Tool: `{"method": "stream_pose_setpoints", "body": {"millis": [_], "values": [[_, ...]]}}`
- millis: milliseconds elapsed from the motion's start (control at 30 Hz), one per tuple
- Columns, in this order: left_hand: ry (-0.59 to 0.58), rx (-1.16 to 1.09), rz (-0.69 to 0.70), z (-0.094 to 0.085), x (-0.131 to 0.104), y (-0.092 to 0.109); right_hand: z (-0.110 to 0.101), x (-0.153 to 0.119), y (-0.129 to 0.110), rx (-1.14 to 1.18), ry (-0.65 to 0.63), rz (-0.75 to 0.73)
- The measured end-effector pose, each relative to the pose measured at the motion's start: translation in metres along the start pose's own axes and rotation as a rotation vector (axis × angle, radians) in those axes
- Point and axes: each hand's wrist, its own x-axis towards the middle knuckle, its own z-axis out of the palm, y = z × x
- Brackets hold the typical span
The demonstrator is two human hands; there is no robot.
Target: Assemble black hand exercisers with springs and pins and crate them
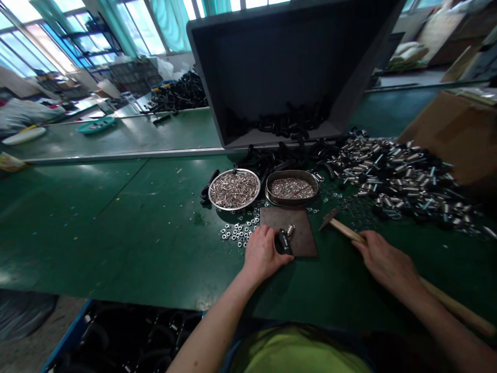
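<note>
My left hand (264, 255) is closed on a small black plastic part (285, 243) at the near left of a flat metal plate (305, 238). A shiny, coil-like metal piece (290, 230) shows at the part's upper end; whether the two are joined I cannot tell. My right hand (388, 261) grips the wooden handle of a hammer (344, 228), whose head is right of the plate, apart from the black part. Several loose nuts (236, 233) lie left of the plate. Behind it are a round dish of metal pins (234, 189) and an oval tin of small metal pieces (292, 188).
A large grey bin (217, 103) lies tipped on its side with black parts in it. At right a heap of black-and-metal parts (404, 176) spreads before a cardboard box (450, 129). Below the table edge is a blue crate (68, 336) of black parts.
</note>
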Motion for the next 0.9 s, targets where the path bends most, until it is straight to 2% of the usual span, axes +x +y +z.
{"method": "stream_pose_setpoints", "body": {"millis": [67, 167, 233, 367, 500, 533, 600, 667, 700, 800, 900], "values": [[-0.001, -0.001, -0.006, 0.0, 0.0, 0.0, -0.017, -0.001, -0.024, 0.247, -0.033, -0.074], [0.002, -0.004, -0.015, 0.001, 0.0, 0.0, -0.033, -0.005, -0.06, 0.534, 0.049, -0.275], [0.009, -0.007, -0.017, 0.001, 0.0, 0.001, -0.033, -0.006, -0.074, 0.541, 0.052, -0.379], [0.018, -0.012, -0.012, 0.002, -0.001, 0.001, -0.03, -0.004, -0.081, 0.395, -0.122, -0.453], [0.022, 0.005, -0.019, 0.001, -0.001, 0.001, -0.034, -0.007, -0.084, 0.504, 0.08, -0.433], [0.023, 0.009, -0.018, 0.001, -0.001, 0.001, -0.031, -0.009, -0.083, 0.489, 0.093, -0.44], [0.024, 0.011, -0.015, 0.002, -0.001, 0.002, -0.019, -0.01, -0.078, 0.377, 0.02, -0.464], [0.02, 0.005, -0.012, 0.002, -0.002, 0.003, -0.004, -0.009, -0.064, 0.22, -0.058, -0.461], [0.02, -0.002, -0.013, 0.002, -0.002, 0.003, 0.002, -0.009, -0.055, 0.147, -0.053, -0.444], [0.049, -0.084, -0.086, 0.001, -0.001, 0.003, 0.013, -0.009, -0.021, -0.101, 0.069, -0.353], [0.099, -0.338, -0.254, -0.002, -0.003, 0.006, 0.014, -0.009, -0.003, -0.249, 0.194, -0.298]]}}
